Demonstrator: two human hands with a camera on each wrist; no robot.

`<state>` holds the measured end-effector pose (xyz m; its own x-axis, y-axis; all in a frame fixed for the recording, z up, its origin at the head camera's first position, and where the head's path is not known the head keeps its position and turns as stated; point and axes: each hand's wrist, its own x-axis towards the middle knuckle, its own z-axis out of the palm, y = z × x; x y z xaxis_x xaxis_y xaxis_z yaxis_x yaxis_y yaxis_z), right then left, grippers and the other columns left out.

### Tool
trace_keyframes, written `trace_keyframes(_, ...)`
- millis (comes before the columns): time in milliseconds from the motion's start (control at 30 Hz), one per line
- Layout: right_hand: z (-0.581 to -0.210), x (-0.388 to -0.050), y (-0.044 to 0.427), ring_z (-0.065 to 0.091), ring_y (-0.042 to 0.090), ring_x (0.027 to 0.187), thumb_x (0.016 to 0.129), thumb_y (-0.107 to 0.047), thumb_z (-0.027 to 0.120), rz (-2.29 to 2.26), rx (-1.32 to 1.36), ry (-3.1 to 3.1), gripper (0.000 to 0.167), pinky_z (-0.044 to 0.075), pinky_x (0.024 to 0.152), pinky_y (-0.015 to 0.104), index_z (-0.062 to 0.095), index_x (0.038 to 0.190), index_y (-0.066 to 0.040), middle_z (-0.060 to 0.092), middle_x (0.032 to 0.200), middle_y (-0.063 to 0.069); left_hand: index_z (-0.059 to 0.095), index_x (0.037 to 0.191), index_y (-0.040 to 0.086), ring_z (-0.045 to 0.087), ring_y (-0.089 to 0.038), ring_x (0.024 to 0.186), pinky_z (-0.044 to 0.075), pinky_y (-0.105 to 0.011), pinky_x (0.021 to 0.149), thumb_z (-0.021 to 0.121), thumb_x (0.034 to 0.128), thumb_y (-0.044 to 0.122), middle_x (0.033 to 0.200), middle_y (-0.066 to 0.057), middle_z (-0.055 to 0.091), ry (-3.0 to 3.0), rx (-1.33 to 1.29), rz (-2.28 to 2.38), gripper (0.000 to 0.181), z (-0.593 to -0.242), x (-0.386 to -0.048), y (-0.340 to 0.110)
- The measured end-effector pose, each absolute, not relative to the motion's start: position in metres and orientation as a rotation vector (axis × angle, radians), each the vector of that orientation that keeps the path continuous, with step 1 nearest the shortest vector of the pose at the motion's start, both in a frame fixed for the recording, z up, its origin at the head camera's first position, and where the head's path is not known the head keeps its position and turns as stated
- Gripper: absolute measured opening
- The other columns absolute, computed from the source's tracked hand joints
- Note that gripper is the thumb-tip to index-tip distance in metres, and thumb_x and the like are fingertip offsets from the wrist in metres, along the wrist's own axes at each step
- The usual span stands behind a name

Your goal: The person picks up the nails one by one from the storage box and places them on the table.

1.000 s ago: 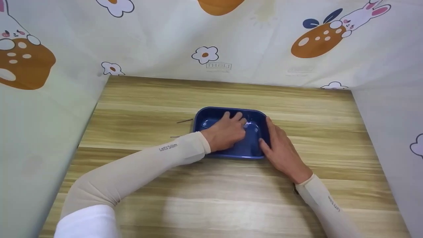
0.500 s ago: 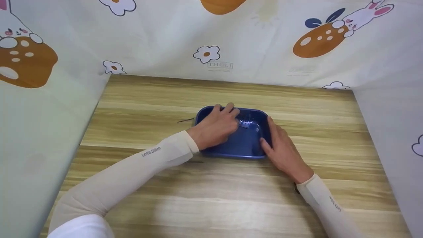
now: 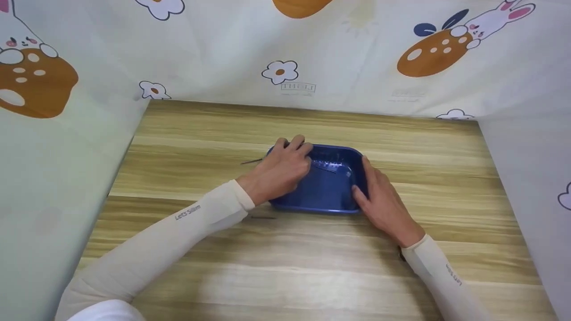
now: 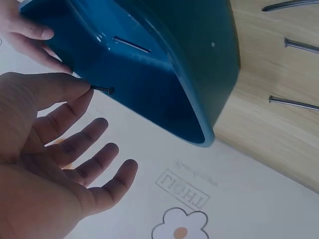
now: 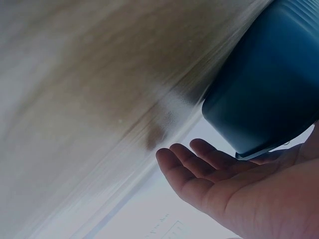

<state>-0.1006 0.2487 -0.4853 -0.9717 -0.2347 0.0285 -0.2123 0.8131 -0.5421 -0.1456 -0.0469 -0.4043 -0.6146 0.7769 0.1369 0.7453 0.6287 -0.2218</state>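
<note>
Over the left part of a deep blue plastic box (image 3: 325,191), my left hand (image 3: 279,167) pinches a dark nail (image 4: 102,89) between thumb and index finger. Its other fingers spread loosely, as the left wrist view shows. My right hand (image 3: 386,203) grips the box's right wall, thumb inside the rim and fingers along the outside. One nail (image 4: 132,45) lies inside the box on its floor. The held nail is hidden by the hand in the head view.
Several more nails lie on the wooden table (image 3: 285,267) left of the box, one nail (image 3: 263,217) nearer its front corner and another nail (image 3: 250,161) by its back left side. A patterned cloth (image 3: 214,53) walls the table at the back and sides.
My left hand has drawn left and back from the middle of the box towards its back left rim, uncovering the nail inside. The right hand keeps its hold on the box.
</note>
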Motion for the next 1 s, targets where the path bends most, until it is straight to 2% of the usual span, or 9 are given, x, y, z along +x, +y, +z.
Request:
trace_keyframes(200, -0.486, -0.101, 0.249, 0.043, 0.05, 0.152, 0.112, -0.03, 0.056, -0.885, -0.364, 2.951, 0.079, 0.035, 0.124, 0.067, 0.016, 0.177, -0.008, 0.041, 0.167, 0.032, 0.082, 0.107, 0.003, 0.057, -0.034, 0.115, 0.06, -0.05, 0.089, 0.071, 0.0998, 0.009, 0.124, -0.013, 0.069, -2.618, -1.205, 0.214, 0.015, -0.402, -0.145, -0.054)
trace_keyframes(567, -0.485, -0.101, 0.249, 0.042, 0.05, 0.153, 0.112, -0.031, 0.056, -0.889, -0.359, 2.943, 0.08, 0.035, 0.124, 0.068, 0.015, 0.177, -0.008, 0.04, 0.167, 0.032, 0.079, 0.098, 0.0, 0.056, -0.035, 0.12, 0.059, -0.051, 0.089, 0.07, 0.0952, 0.002, 0.124, -0.014, 0.067, -2.584, -1.145, 0.153, 0.01, -0.398, -0.14, -0.071)
trace_keyframes(767, -0.485, -0.101, 0.249, 0.043, 0.051, 0.152, 0.111, -0.029, 0.057, -0.874, -0.373, 2.958, 0.081, 0.036, 0.123, 0.067, 0.016, 0.176, -0.006, 0.041, 0.167, 0.032, 0.076, 0.09, -0.001, 0.055, -0.035, 0.118, 0.059, -0.052, 0.086, 0.065, 0.0945, -0.004, 0.122, -0.014, 0.066, -2.558, -1.092, 0.092, 0.012, -0.4, -0.137, -0.085)
trace_keyframes(1000, -0.484, -0.101, 0.249, 0.041, 0.051, 0.154, 0.112, -0.03, 0.056, -0.875, -0.37, 2.942, 0.081, 0.034, 0.125, 0.067, 0.014, 0.176, -0.006, 0.038, 0.169, 0.033, 0.074, 0.09, -0.005, 0.054, -0.039, 0.126, 0.058, -0.058, 0.09, 0.067, 0.0957, -0.003, 0.132, -0.018, 0.066, -2.573, -1.036, -0.028, 0.009, -0.394, -0.134, -0.107)
